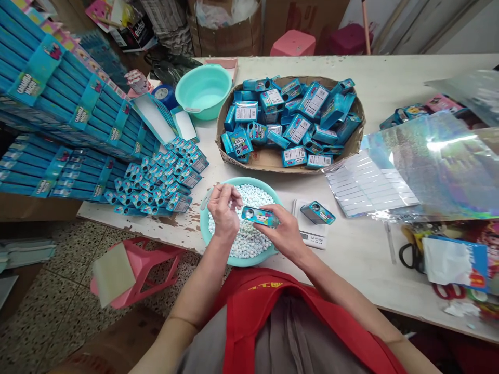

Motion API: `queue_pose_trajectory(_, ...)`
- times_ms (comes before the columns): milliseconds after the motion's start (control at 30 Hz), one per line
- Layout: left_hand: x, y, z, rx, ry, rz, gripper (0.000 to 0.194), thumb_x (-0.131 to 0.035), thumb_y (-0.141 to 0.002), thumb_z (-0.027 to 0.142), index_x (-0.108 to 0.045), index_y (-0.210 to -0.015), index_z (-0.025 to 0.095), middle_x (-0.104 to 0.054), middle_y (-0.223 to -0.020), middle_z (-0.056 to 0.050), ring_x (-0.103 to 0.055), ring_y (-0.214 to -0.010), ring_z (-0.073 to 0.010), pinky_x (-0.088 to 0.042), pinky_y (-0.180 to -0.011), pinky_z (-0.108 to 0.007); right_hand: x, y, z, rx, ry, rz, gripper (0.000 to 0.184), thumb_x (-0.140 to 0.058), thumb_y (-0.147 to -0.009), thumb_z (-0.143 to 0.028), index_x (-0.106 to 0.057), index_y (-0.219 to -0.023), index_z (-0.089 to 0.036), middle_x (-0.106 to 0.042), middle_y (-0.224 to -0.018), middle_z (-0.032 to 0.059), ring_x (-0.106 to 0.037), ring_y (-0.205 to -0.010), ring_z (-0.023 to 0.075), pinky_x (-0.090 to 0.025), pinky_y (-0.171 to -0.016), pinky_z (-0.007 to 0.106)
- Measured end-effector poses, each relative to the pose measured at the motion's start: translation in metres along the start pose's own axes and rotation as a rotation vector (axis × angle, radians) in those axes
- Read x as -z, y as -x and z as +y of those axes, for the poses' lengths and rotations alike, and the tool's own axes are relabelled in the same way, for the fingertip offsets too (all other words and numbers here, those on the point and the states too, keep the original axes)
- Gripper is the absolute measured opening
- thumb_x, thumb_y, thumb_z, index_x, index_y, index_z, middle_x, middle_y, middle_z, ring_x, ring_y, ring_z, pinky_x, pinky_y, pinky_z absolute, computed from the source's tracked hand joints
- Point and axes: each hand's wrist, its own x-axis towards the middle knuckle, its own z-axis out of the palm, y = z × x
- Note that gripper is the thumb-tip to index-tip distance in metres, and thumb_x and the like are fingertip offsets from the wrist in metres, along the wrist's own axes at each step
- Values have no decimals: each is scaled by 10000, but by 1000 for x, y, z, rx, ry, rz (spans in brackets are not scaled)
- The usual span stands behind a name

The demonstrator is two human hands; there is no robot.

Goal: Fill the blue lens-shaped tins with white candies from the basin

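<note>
Blue box (259, 217) between fingers (274, 209) of right hand (287, 232); left hand (225, 212) near.

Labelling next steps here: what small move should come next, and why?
Probably bring the left hand over the hole in the blue box and release any pellets it has. The right hand holds the box hole-up above the white pellets; the left is beside it, fingers curled, though whether it holds any is unclear.
</note>
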Motion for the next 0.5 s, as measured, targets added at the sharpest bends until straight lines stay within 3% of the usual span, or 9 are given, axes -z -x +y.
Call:
queue_pose_trajectory(67,14,-18,-14,-16,-136,11,218,-607,-786,385,-573,-703,187,-569,-626,11,-495,-496,-90,-366,-491,-210,13,9,1,-13,-30,59,275,-708,-748,-326,-615,-993,-242,-675,-977,56,-633,-926,238,-498,-815,381)
queue_pose_trajectory(167,32,-42,-51,-6,-511,-109,130,-664,-728,296,-618,-659,196,-611,-708,-22,-571,-707,-160,-435,-704,-271,23,19,9,-22,-25,90,271,-711,-747,-363,-623,-979,-253,-678,-963,50,-641,-909,240,-511,-804,390)
queue_pose_trajectory(300,34,-46,-95,-104,-893,-204,85,-702,-693,236,-662,-767,231,-613,-952,-69,-512,-1045,-259,-341,-961,-359,22,19,18,-47,-9,88,298,-714,-741,-384,-623,-991,-248,-679,-967,53,-642,-910,242,-514,-805,388)
queue_pose_trajectory(400,32,-32,-105,-59,-997,-251,111,-710,-703,301,-631,-748,237,-578,-914,-69,-497,-1042,-269,-343,-934,-354,19,14,20,-60,-1,91,293,-711,-741,-386,-622,-983,-246,-678,-950,47,-643,-893,235,-514,-790,375)
queue_pose_trajectory(500,36,-21,-104,24,-860,-235,201,-756,-649,303,-571,-626,226,-539,-753,-32,-531,-919,-226,-381,-806,-275,18,12,21,-77,17,88,303,-718,-736,-374,-622,-988,-236,-678,-942,47,-640,-884,229,-510,-788,365)
